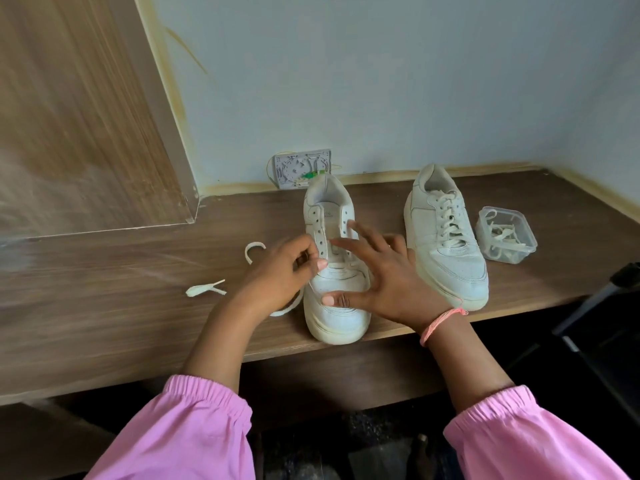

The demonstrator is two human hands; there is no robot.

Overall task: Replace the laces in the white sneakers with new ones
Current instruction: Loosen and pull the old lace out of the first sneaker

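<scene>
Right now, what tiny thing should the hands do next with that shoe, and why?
Probably pull the lace out of the near sneaker. Its upper eyelets are already bare, the left hand pinches the lace by the lower eyelets, and the right hand steadies the toe with spread fingers.

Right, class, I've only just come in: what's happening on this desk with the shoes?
A person is re-lacing a white sneaker on the wooden desk. Most of its eyelets are empty. The left hand pinches a lace at the shoe's side, while the right hand rests spread-fingered on the toe and tongue. A second sneaker, fully laced, stands to the right beside a clear plastic container holding more laces.
</scene>
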